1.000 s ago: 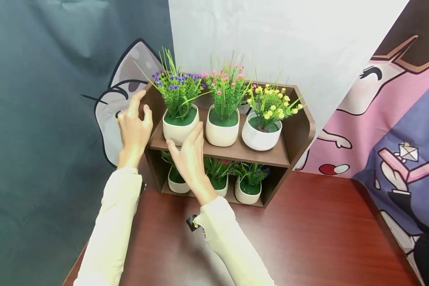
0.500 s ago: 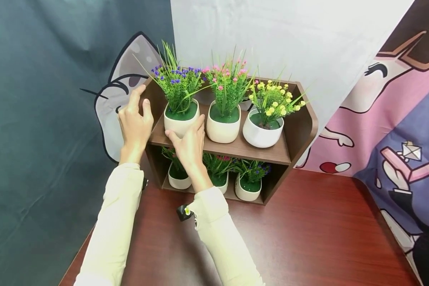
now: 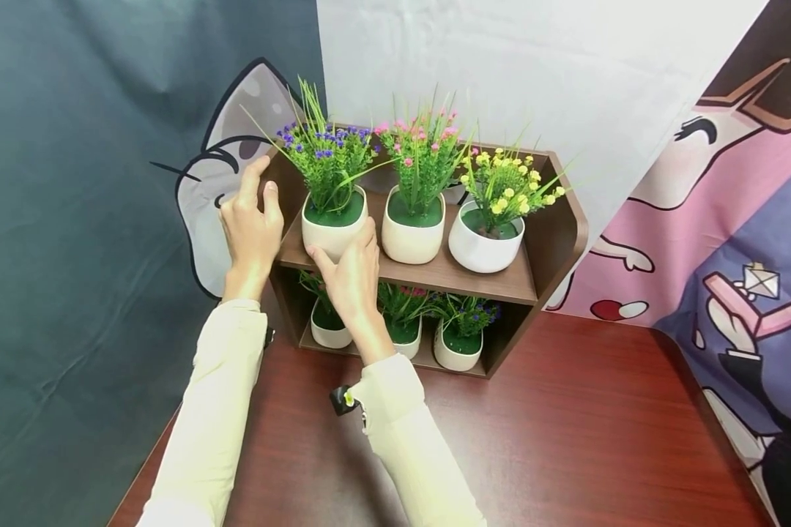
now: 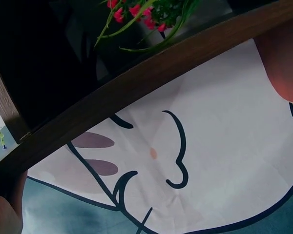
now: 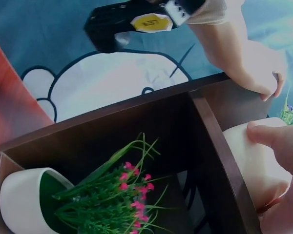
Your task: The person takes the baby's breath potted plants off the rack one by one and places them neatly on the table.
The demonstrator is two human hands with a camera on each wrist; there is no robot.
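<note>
In the head view, my right hand (image 3: 352,278) holds a cream flower pot (image 3: 329,238) with purple flowers at the left of the upper shelf. Its thumb lies on the pot's front and its fingers reach round the right side; the right wrist view shows this hold closely. My left hand (image 3: 252,230) grips the left side panel of the brown wooden shelf unit (image 3: 448,285), thumb inside; the right wrist view shows the fingers bent over the panel's edge. The left wrist view catches only a sliver of that hand (image 4: 5,214).
Beside the held pot stand a pink-flowered pot (image 3: 411,238) and a white pot (image 3: 484,245) with yellow flowers. Several potted plants fill the lower shelf, including a right-hand one (image 3: 458,351). The unit stands on a red-brown table (image 3: 567,432) against printed curtains (image 3: 105,219).
The head view has shifted slightly and my right forearm has moved a little left. Both hands keep their places, and the pots stay in the same row.
</note>
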